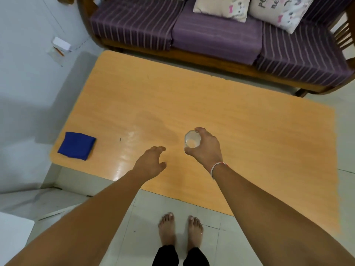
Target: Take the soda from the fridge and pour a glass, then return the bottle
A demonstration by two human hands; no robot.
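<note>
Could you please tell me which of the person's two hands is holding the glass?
The right hand, wearing a wrist thread, grips the glass; the left hand is empty.

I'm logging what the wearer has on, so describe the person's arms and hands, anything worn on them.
Both forearms are bare, with no sleeves in view. The right hand has a thin thread bracelet at the wrist, white with a bit of red. The left hand and its wrist carry nothing: no ring, watch or glove shows.

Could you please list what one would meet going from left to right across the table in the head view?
Blue cloth → left hand, open and empty above the table → glass → right hand, gripping the glass.
</note>
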